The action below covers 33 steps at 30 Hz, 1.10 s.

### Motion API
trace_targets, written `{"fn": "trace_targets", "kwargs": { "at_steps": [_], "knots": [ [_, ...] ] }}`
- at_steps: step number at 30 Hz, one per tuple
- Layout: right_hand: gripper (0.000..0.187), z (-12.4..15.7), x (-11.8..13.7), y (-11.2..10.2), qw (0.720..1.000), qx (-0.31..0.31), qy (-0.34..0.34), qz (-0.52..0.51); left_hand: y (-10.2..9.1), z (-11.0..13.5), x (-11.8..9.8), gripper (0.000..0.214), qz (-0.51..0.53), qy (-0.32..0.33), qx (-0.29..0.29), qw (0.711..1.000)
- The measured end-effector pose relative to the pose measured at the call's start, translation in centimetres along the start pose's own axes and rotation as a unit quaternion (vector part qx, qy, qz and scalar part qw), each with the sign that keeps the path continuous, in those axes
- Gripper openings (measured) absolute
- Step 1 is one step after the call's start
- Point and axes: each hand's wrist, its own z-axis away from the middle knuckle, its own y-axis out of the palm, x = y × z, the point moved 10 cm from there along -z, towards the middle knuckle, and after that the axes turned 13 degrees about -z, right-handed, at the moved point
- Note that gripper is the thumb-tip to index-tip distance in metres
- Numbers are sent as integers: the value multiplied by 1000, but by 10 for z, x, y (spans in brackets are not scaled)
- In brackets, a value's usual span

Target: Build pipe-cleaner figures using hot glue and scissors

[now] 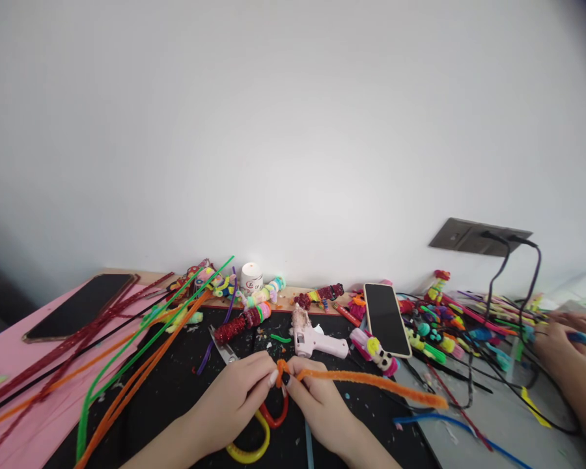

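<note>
Left hand and right hand pinching orange pipe cleaner over scissors, near centre; free length trails right. Step seemingly coiling; next move likely calls for steady left pinch, right winding.

Before the glue gun are your left hand and right hand, a pipe cleaner between them and scissors partly under them. Behind it, leftward, you have a cup; rightward, a phone; well left, another phone on a sheet; far right, on the wall, a socket.
</note>
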Motion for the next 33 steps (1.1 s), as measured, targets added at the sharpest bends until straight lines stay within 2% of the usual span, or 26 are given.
{"fn": "trace_targets", "kwargs": {
  "at_steps": [20, 33],
  "knots": [
    [24, -1, 4, -1, 1000, -4, -7, 6, 1, 0, 1, 26, -11, 2, 0, 1000],
    [23, -1, 2, -4, 1000, -6, 3, 7, -5, 0, 3, 27, 0, -18, -8, 1000]
  ]
}}
